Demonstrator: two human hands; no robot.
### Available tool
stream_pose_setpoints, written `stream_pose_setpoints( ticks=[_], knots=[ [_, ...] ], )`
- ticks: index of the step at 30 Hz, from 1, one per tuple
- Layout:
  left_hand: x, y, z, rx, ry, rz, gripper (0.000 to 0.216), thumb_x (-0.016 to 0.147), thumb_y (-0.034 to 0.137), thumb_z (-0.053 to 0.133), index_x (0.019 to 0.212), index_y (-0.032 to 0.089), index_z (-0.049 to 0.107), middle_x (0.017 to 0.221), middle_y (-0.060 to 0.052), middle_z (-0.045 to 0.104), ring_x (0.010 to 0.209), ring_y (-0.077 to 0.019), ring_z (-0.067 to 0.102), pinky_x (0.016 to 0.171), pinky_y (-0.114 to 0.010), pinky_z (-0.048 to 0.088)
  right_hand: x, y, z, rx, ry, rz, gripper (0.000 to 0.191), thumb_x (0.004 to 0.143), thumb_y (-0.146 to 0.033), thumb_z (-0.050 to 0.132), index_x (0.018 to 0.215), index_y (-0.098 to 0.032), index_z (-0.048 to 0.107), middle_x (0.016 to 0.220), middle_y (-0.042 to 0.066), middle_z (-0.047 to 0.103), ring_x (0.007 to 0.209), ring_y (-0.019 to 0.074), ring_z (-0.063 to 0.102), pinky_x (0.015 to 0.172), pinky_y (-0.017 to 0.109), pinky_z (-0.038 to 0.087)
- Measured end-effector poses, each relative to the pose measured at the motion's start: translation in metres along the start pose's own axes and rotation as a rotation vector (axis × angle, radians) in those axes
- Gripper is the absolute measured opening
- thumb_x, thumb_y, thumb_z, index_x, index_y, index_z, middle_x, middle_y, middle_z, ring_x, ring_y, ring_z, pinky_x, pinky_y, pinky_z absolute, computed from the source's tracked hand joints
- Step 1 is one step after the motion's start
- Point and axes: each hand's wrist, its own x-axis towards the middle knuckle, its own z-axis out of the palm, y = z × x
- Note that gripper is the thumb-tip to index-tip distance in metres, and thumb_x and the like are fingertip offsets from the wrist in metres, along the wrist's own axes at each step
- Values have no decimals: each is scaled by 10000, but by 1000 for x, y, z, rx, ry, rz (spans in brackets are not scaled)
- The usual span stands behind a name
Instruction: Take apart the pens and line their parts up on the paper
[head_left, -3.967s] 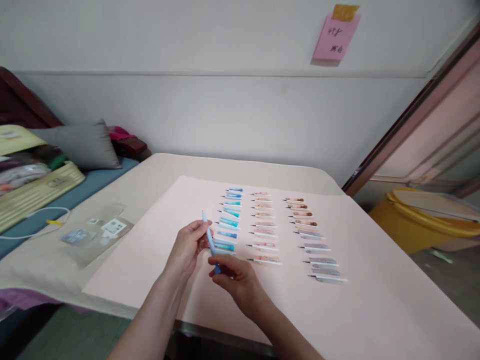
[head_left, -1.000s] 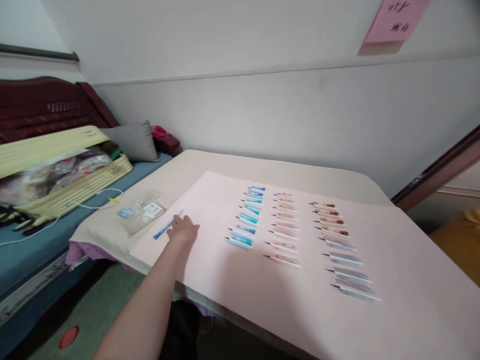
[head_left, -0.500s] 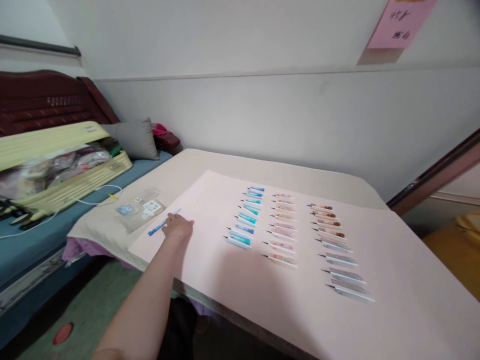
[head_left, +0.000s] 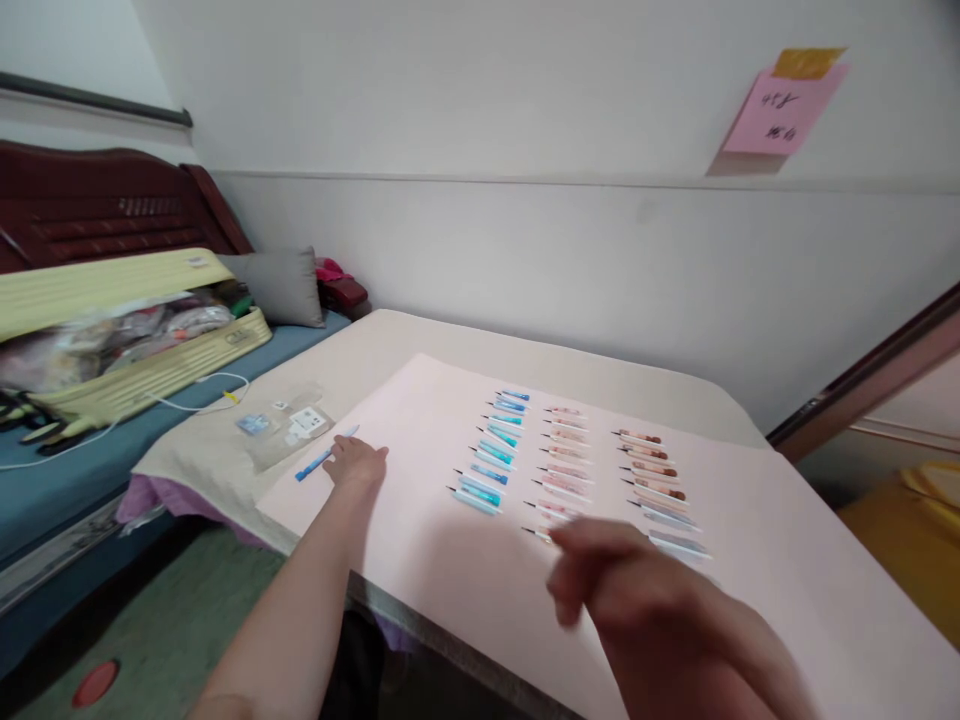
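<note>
My left hand (head_left: 358, 467) lies palm down at the left of the pale pink sheet (head_left: 420, 540). Its fingers are stretched out over a blue pen (head_left: 313, 464) and touch it; the thumb points away to the right. Smeared by motion, my right hand (head_left: 637, 590) hovers over the near right part of the sheet with fingers bent. Whether it holds anything does not show. Behind it stand columns of slim pens: blue pens (head_left: 491, 455), pink pens (head_left: 566, 468), and brown pens (head_left: 652, 469) with grey pens (head_left: 679, 542) nearer me. My right hand hides the nearest ones.
Clear plastic packets (head_left: 289, 428) lie on the cream table cover (head_left: 495, 345) left of the sheet. Further left is a bed (head_left: 300, 342) with a grey pillow (head_left: 285, 285) and an open pale-yellow case (head_left: 150, 350). A white wall (head_left: 487, 250) bounds the back.
My right hand has come into view from the lower right, over the nearest pink and grey pens. My left hand stays at the blue pen. The view has tilted up slightly.
</note>
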Motion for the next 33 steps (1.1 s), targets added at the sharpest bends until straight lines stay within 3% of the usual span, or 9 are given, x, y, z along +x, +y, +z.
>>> stream_pose_setpoints(
  ticks=[4,8,13,17,19,22,26,29,33],
  knots=[
    [2,0,0,2,-3,-4,693,771,482,387,1266,-2,390,1372,-283,277,1237,-359,282,919,-486,293,22,71,-1,-92,233,258,270,778,-427,559,701,-186,654,1085,100,608,874,238,551,669,327,450],
    [6,-1,-1,3,-29,0,713,738,498,437,1253,6,410,1374,-284,275,1227,-360,302,901,-475,319,22,116,-14,-125,270,499,323,755,-444,571,818,-144,673,816,94,652,764,217,568,658,317,443],
    [8,-2,-4,8,-42,-4,701,732,499,445,1234,9,424,1375,-290,257,1222,-365,303,891,-476,331,18,126,-26,-196,161,484,305,757,-434,565,813,-149,659,759,73,649,697,199,580,606,290,444],
    [0,6,-15,6,-52,39,641,721,501,460,1168,42,481,1359,-286,270,1175,-380,353,850,-471,359,19,132,-25,-396,46,397,246,815,-369,490,760,-169,622,771,55,642,683,181,585,598,274,433],
    [-11,17,-22,-1,-53,146,573,719,505,459,1127,106,511,1366,-234,282,1149,-365,380,838,-457,368,17,134,-23,-588,-46,330,223,835,-316,461,727,-180,601,723,34,626,661,167,573,595,263,412],
    [-37,39,-28,-42,-131,458,492,704,510,481,1072,187,534,1363,-157,306,1103,-335,419,806,-417,387,12,137,-16,-926,-207,268,171,841,-241,462,743,-187,591,752,23,623,676,158,574,590,251,383],
    [-75,62,-28,-85,-310,819,272,742,347,480,958,214,580,1136,-93,510,1022,-244,474,802,-326,380,5,144,-5,-1273,-399,229,96,832,-214,505,836,-184,597,840,41,632,729,183,597,582,257,374],
    [-93,68,-27,-91,-351,908,201,735,211,466,889,207,595,977,-68,560,935,-198,506,777,-283,377,1,151,0,-1383,-484,168,85,836,-196,511,846,-178,594,826,49,624,750,195,595,597,265,379],
    [-104,69,-24,-95,-352,1032,245,718,109,434,872,216,591,923,-47,569,918,-180,502,776,-272,371,-1,154,-2,-1422,-499,162,76,845,-208,511,857,-181,581,832,50,615,760,200,591,611,276,387]
  ],
)
